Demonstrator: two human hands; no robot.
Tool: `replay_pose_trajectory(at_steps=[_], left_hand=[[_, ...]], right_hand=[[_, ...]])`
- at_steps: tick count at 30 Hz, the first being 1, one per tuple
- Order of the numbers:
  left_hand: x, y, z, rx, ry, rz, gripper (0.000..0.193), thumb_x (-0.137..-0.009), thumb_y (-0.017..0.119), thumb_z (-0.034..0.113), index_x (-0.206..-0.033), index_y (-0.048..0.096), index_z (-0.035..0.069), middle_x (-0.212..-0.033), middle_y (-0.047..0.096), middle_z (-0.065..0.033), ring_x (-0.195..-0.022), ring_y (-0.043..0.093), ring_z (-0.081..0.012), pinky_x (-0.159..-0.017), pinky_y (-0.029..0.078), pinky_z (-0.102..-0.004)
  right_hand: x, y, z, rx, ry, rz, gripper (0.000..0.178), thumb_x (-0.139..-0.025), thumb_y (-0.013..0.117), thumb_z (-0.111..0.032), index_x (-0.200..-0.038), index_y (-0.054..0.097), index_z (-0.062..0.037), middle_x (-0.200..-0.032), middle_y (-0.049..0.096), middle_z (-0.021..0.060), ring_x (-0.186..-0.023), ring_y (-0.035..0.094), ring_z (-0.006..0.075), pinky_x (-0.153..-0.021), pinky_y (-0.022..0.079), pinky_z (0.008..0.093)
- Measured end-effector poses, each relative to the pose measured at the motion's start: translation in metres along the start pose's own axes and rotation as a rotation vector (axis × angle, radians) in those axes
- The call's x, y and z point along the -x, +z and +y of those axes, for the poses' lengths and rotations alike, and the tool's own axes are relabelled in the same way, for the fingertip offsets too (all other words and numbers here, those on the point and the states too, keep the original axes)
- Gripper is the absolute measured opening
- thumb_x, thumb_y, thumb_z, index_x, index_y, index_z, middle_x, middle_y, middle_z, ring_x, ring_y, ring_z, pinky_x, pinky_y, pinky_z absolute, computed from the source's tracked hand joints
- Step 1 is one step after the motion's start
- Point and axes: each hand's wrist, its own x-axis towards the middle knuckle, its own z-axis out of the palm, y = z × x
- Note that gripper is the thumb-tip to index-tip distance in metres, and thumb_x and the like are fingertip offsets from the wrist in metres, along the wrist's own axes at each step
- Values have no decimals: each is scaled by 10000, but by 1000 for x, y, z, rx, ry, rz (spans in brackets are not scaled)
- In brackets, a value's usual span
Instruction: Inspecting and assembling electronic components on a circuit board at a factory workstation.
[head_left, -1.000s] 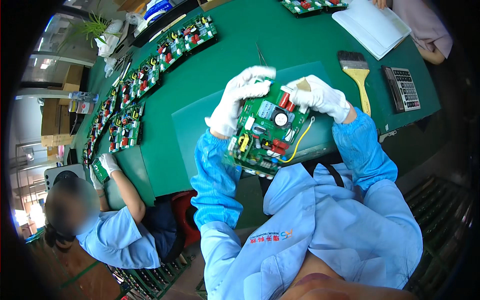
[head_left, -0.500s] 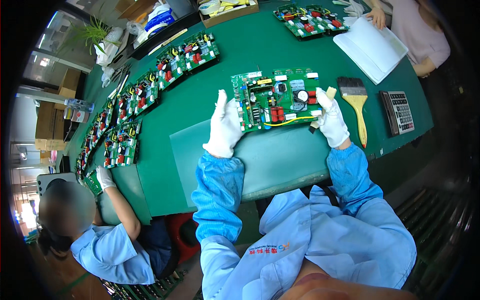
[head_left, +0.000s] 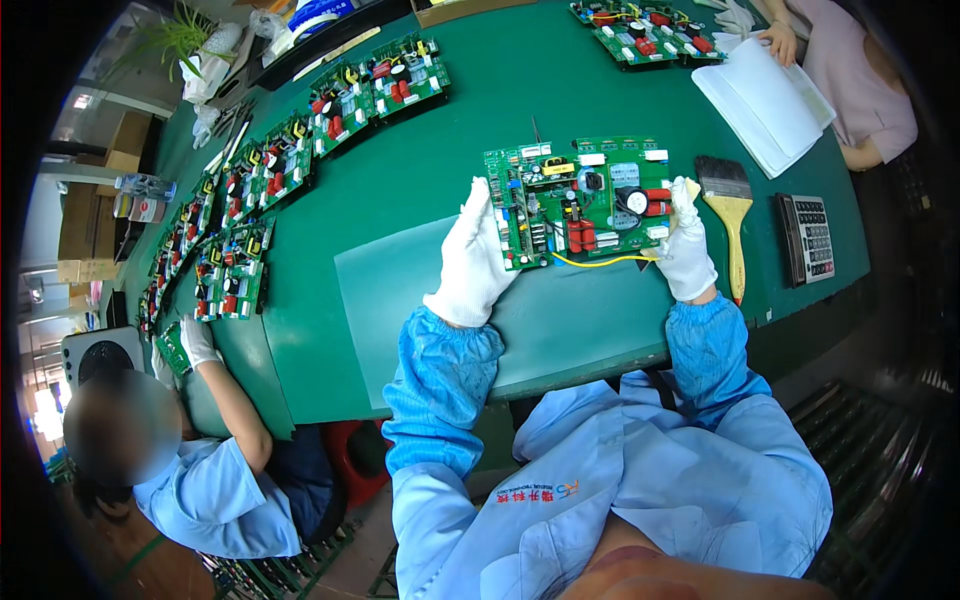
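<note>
While the circuit board (head_left: pixel 585 200) lies flat on the table (head_left: pixel 420 150), the left hand (head_left: pixel 475 260) grasps its left edge and the right hand (head_left: pixel 685 245) its right edge.

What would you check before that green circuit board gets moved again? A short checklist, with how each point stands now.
1. Left hand in a white glove grips the green circuit board at its left edge: ok.
2. Right hand grips its right edge: ok.
3. Board's component side faces up: ok.
4. Yellow wire hangs loose along the near edge: not ok.
5. Yellow-handled paintbrush lies close beside the right hand: not ok.
6. Board resting on the green table or lifted: cannot tell.
</note>
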Motion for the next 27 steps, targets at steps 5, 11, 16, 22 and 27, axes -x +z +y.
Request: replay_pose_trajectory(at_steps=[5, 11, 16, 22, 27], left_hand=[[1, 4, 0, 11, -7, -14, 461, -1012, 350, 363, -1344, 415, 50, -1284, 531, -130, -1114, 577, -268, -906, 508, -442], [1, 2, 0, 11, -27, 3, 460, -1013, 342, 363, -1332, 433, 45, -1276, 541, -145, -1114, 580, -290, -913, 506, -467], [2, -1, 1, 22, -39, -2, 465, -1013, 339, 367, -1331, 433, 41, -1273, 542, -155, -1112, 582, -299, -908, 510, -474], [1, 6, -1, -89, -28, 33, 521, -998, 364, 429, -1343, 422, 42, -1254, 558, -145, -1087, 596, -268, -909, 508, -436], [2, 6, 0, -44, -30, 44, 515, -1001, 365, 416, -1338, 423, 30, -1256, 558, -149, -1092, 595, -269, -918, 503, -431]], right_hand=[[1, -14, 20, 546, 89, 170, 737, -788, 580, 79, -1457, 294, -36, -1365, 467, 105, -1193, 486, 182, -1014, 392, 280], [0, -24, 30, 85, 151, 199, 843, -728, 663, 52, -1460, 246, 6, -1411, 432, 161, -1293, 425, 238, -1089, 304, 313], [2, -16, 28, 236, -26, 61, 851, -723, 669, 83, -1462, 263, -29, -1430, 410, 149, -1296, 419, 231, -1095, 302, 325], [1, -36, 41, 317, 64, 95, 763, -792, 624, 97, -1459, 299, -80, -1436, 402, 108, -1282, 422, 198, -1085, 324, 313], [4, -15, 27, 282, -190, -82, 697, -848, 557, 115, -1457, 317, -123, -1426, 412, 62, -1266, 425, 167, -1076, 341, 303]])
